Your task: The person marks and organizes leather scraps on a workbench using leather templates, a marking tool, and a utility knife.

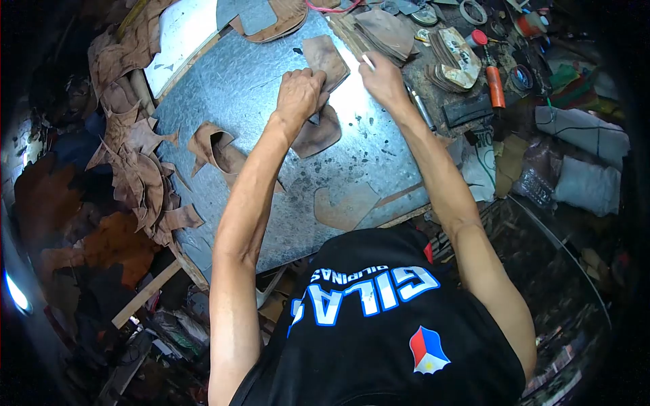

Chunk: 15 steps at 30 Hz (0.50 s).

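The left hand (299,95) curls closed, contents unclear, against brown leather (326,57) just beyond; the right hand (383,82) pinches something white (368,62).

Brown leather piece (330,62), dark-speckled grey worktop (237,81), black shirt (379,352), orange cylinder (496,86)

Both arms bare, reaching up from the lower frame. Left arm (254,179) slants up and rightward, elbow slightly bent; left hand (298,93) at upper centre, back upward, fingers curled under, palm hidden. Right arm (439,169) slants from lower right up and leftward, slight elbow bend; right hand (384,80) near the left, not touching, fingers bent, grip unclear.
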{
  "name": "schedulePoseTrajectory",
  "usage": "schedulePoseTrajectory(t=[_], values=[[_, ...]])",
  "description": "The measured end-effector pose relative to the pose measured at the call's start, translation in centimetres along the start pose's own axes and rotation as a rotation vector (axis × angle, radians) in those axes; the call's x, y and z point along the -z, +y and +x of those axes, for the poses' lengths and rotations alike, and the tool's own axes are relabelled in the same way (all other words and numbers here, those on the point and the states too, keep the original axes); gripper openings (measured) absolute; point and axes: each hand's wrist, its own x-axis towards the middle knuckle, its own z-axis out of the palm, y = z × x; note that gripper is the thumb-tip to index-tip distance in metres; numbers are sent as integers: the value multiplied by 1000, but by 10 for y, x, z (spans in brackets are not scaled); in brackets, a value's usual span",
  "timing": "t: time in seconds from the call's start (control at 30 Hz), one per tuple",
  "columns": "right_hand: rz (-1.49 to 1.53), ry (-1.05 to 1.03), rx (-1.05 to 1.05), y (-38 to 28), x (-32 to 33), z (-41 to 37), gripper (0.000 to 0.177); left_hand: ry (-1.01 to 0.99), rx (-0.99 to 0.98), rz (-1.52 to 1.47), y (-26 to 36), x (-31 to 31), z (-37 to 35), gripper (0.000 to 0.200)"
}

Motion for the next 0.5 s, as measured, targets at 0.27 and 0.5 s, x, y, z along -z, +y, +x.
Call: schedulePoseTrajectory(t=[0.27,0.5], values=[[293,-92,-168,-1,-53,15,34,-12,78,-288,-11,-1,-3,39],[462,-171,-17,-74,-20,-74,26,257,398,-1002,-5,83,-65,81]])
